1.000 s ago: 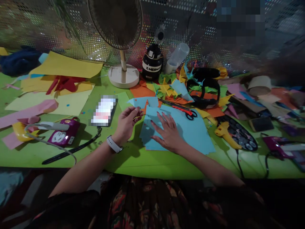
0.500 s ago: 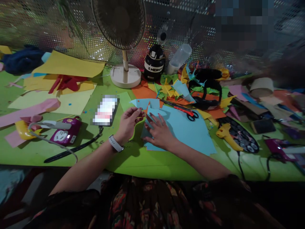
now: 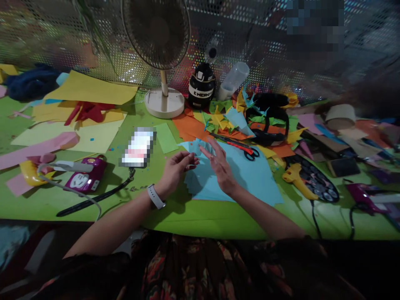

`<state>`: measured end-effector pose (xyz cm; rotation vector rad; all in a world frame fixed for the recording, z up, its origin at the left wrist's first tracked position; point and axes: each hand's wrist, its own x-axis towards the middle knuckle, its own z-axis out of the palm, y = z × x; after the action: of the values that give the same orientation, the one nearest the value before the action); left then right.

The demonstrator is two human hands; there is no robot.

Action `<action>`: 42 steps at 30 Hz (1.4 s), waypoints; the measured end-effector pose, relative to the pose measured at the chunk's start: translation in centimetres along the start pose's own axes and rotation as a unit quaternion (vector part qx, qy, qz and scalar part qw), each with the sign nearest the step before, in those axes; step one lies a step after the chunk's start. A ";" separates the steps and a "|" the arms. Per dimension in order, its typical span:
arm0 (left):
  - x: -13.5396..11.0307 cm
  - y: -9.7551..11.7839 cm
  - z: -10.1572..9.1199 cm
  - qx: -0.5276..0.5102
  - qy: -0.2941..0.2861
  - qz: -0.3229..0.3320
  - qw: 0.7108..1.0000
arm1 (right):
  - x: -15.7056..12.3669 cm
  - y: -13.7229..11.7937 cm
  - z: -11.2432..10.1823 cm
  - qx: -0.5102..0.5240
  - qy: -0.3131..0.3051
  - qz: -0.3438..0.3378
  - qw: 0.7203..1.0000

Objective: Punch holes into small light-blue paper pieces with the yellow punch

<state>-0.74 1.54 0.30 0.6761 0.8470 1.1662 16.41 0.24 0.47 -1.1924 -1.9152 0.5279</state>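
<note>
My left hand [image 3: 176, 171], with a white watch band on the wrist, is closed, thumb pressed to the fingers in a pinch. Whatever lies in that pinch is too small to make out. Facing it, my right hand [image 3: 221, 168] has its fingers stretched out, pointing up and to the left over the blue paper. A stack of light blue sheets [image 3: 250, 179] lies beneath and beside the right hand. Between the fingertips and just beyond them is a small light blue paper piece [image 3: 196, 146]. Scissors [image 3: 242, 146] with red and black handles rest on the blue sheets.
Behind stand a fan [image 3: 164, 102], a black bottle [image 3: 201, 88] and a pile of folded paper shapes [image 3: 223, 118]. At left are a phone [image 3: 138, 146], a purple power block [image 3: 86, 175] and yellow paper [image 3: 90, 87]. A yellow glue gun [image 3: 300, 180] lies at right.
The right hand has lifted off the blue sheets and turned on edge. My left hand has moved slightly right and nearer. The curled green paper by the left fingers no longer shows.
</note>
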 end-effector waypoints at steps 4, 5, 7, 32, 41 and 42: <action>-0.4 -0.3 0.2 -0.007 -0.013 0.005 1.000 | 0.0 -0.3 0.4 -0.094 -0.010 -0.050 0.994; -0.5 -0.3 0.2 -0.007 -0.014 0.007 1.000 | -0.1 -0.3 0.5 -0.109 -0.011 -0.057 0.992; -0.5 -0.3 0.2 -0.002 -0.018 0.009 1.000 | -0.1 -0.2 0.6 -0.129 -0.008 -0.070 0.989; -0.6 -0.5 0.3 -0.007 -0.023 0.014 1.000 | -1.0 0.0 0.1 -0.257 0.033 -0.140 0.956; -0.6 -0.5 0.3 -0.011 -0.030 0.020 0.999 | -0.9 0.2 -0.2 -0.272 0.040 -0.176 0.945; -0.6 -0.5 0.3 -0.011 -0.030 0.020 0.999 | -0.9 0.2 -0.2 -0.271 0.038 -0.172 0.946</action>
<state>-0.36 0.82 0.13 0.7102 0.7725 1.1826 16.86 -0.46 0.08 -1.1391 -2.2107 -0.2491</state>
